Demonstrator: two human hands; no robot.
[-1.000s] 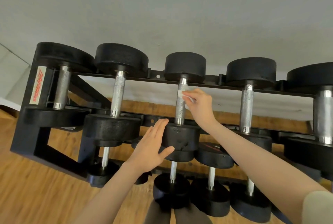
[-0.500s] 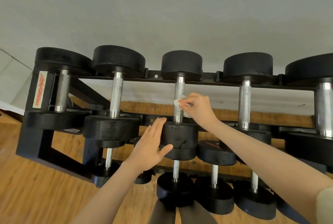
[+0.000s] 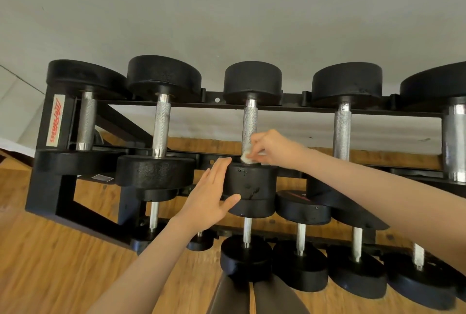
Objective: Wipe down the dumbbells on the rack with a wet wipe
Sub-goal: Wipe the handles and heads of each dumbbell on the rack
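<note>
your right hand [image 3: 271, 148] pinches the wet wipe [image 3: 246, 156] and has slid it down the knurled handle [image 3: 249, 127] of the middle dumbbell [image 3: 251, 182] on the top row of the rack [image 3: 50, 162]; a second ago the wipe sat near the top of that handle, half a second ago about halfway, and now it is bunched at the bottom, touching the top face of the near weight head. your left hand [image 3: 210, 196] has stayed where it was, fingers straight and flat against the left side of that same head, thumb under its lower edge, bracing it and gripping nothing. so this downward stroke along the handle looks finished, though you cannot tell whether the far side of the bar was covered. the black head shows a few wet spots; you would judge the heads still need wiping, and the neighbouring dumbbells to either side look dry
</note>
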